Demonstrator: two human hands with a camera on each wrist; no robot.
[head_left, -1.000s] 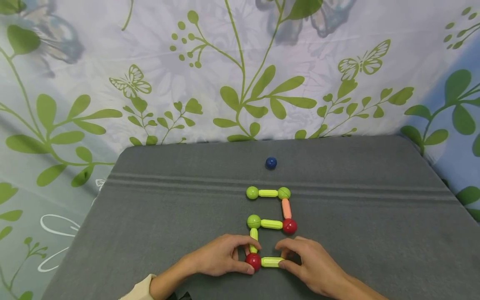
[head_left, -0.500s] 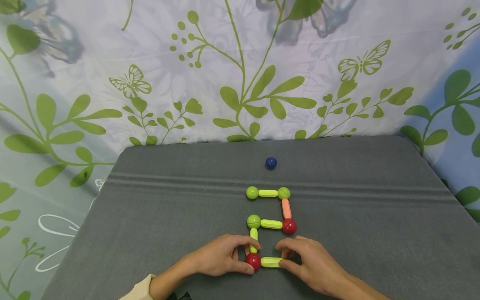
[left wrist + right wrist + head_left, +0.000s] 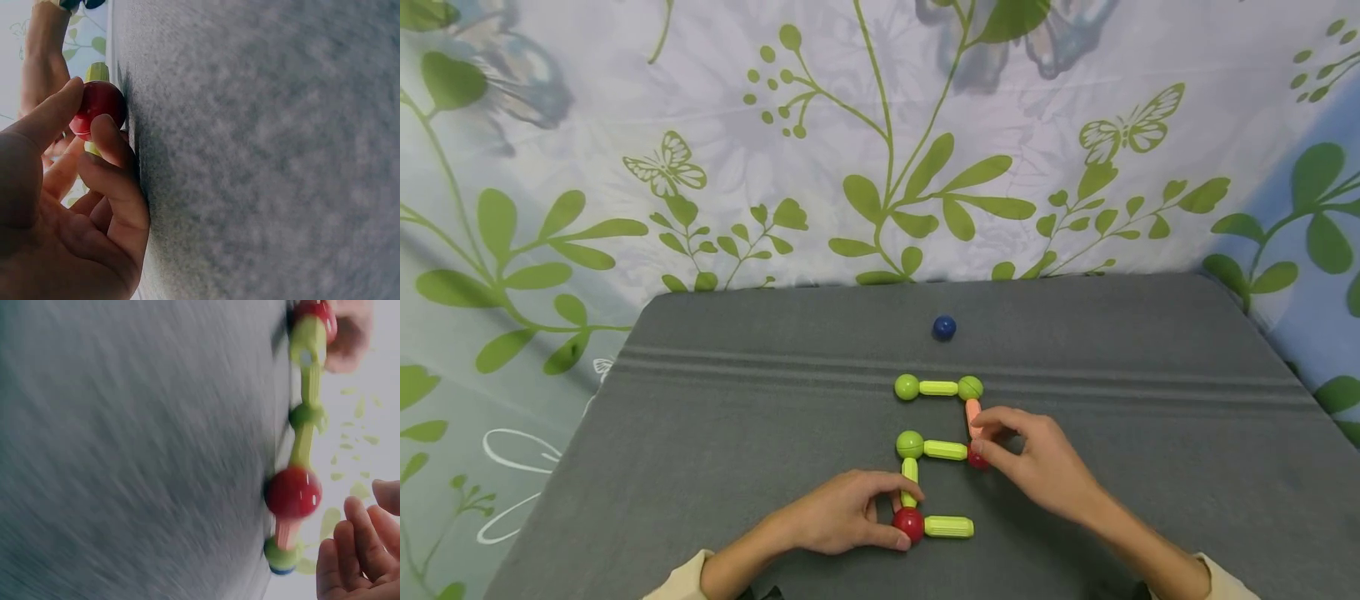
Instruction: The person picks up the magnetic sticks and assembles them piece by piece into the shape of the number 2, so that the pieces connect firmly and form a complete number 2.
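Note:
A chain of magnetic rods and balls lies on the table in an S-like shape. At its near end my left hand (image 3: 846, 512) grips a red ball (image 3: 908, 525) between thumb and fingers, seen closely in the left wrist view. A yellow-green rod (image 3: 949, 527) sticks out rightward from that ball, its other end bare. My right hand (image 3: 1045, 458) hovers by the second red ball (image 3: 100, 106)-like corner piece, a red ball (image 3: 294, 492), and overlaps the pinkish rod (image 3: 973, 412) in the head view. In the right wrist view its fingers (image 3: 353, 544) are loosely bent, holding nothing, apart from the chain.
Farther up the chain are a green ball (image 3: 910, 444) on the left, a green ball (image 3: 971, 387) at the upper corner and another green ball (image 3: 907, 387) at the far end. A loose blue ball (image 3: 944, 327) lies beyond. The grey table (image 3: 760, 333) meets a patterned curtain (image 3: 737, 125).
My right hand has left the free end of the near yellow-green rod and moved away from me to the red ball at the right corner. The left hand stays on its ball.

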